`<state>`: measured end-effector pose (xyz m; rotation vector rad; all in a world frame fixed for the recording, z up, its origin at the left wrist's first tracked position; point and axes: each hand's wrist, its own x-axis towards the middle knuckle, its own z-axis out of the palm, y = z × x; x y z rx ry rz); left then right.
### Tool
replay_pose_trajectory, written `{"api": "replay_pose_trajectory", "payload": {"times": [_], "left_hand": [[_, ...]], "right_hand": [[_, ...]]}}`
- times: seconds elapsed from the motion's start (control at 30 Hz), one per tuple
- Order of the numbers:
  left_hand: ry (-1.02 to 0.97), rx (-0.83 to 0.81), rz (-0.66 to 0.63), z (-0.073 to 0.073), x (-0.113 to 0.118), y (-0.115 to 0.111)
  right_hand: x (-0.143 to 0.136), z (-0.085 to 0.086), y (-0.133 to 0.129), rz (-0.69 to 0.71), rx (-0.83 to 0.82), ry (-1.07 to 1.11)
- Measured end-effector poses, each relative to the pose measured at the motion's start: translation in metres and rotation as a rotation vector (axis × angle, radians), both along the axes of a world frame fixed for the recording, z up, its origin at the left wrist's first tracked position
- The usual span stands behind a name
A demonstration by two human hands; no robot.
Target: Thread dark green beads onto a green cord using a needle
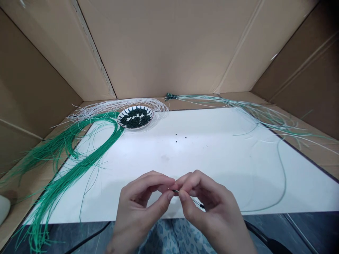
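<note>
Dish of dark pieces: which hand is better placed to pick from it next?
Likely the left hand: the dish sits ahead on its side, while the right hand is farther across. Both hands pinch at a small dark piece, so the left should free its fingers first.

The single view comes from a camera worn on the person's head, above the near edge of the white board [206, 158]. It faces forward and down, roughly centred, with the patterned cloth [169, 238] over the lap at the bottom and the cardboard back wall [169, 46] across the top. The left hand [144, 201] and right hand [210, 203] are closest, low in the middle. The wide field also takes in cardboard side walls [29, 81] at both edges.
</note>
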<state>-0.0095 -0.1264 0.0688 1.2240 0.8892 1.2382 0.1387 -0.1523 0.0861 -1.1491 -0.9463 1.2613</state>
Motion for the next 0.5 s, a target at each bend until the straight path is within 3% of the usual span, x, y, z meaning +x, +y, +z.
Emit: {"api": "replay_pose_trajectory", "payload": {"times": [0.33, 0.5], "left_hand": [[-0.002, 0.042, -0.117, -0.014, 0.001, 0.005], [-0.008, 0.006, -0.017, -0.011, 0.007, 0.003]], "right_hand": [[0.01, -0.022, 0.003, 0.115, 0.001, 0.084], [0.015, -0.024, 0.004, 0.142, 0.031, 0.076]]}}
